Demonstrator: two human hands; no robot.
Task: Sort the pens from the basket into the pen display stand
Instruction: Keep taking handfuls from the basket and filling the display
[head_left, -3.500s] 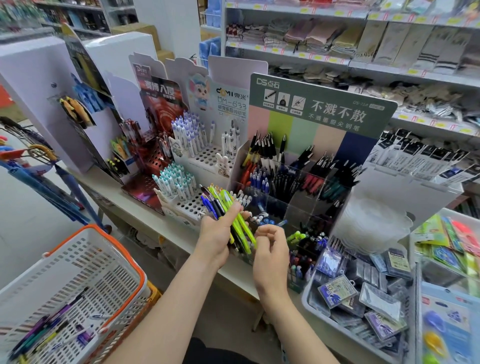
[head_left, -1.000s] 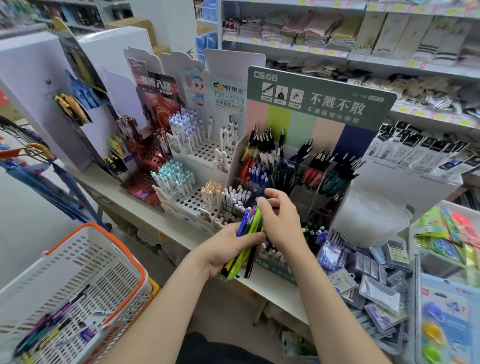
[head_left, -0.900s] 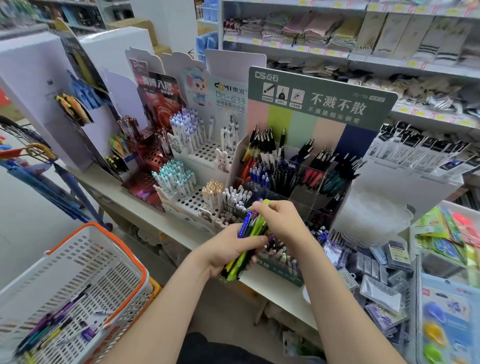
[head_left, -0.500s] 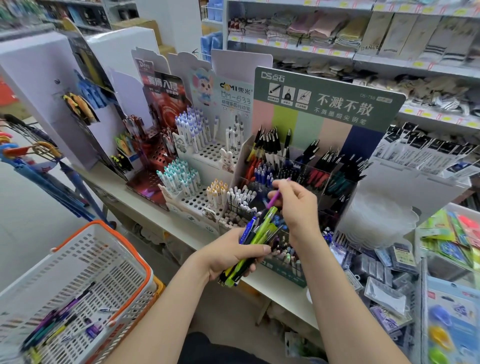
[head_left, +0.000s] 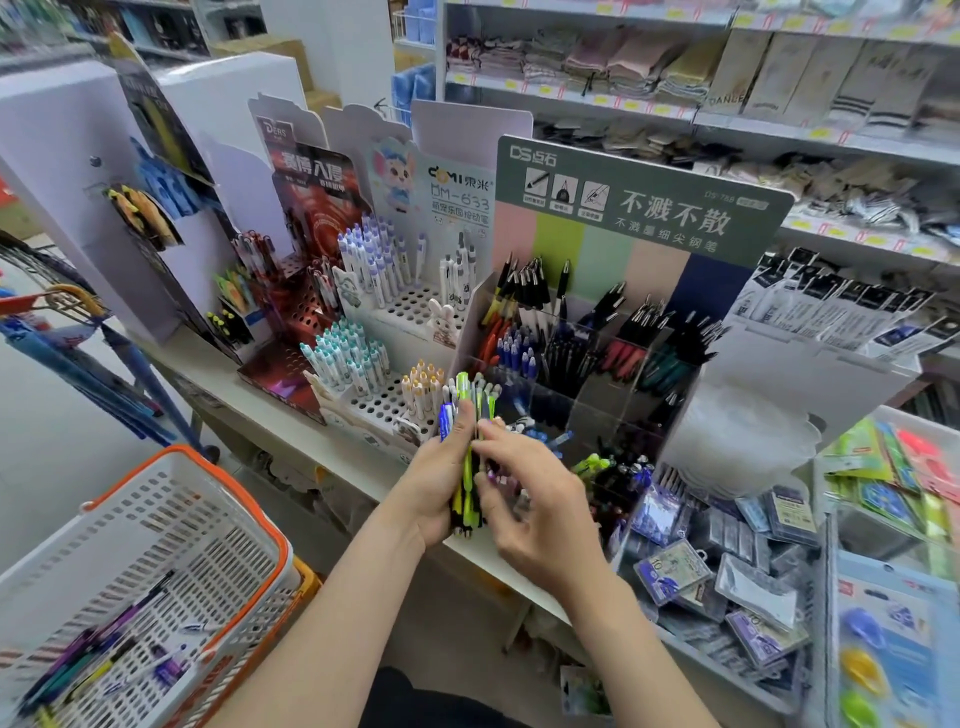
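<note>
Left hand (head_left: 440, 486) grips 1 pen bundle (head_left: 469, 410); right hand (head_left: 540, 512) touches it.

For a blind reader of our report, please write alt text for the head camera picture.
A person's left hand grips an upright bundle of pens while the right hand touches it, in front of a pen display stand. A white basket with more pens is at lower left.
</note>
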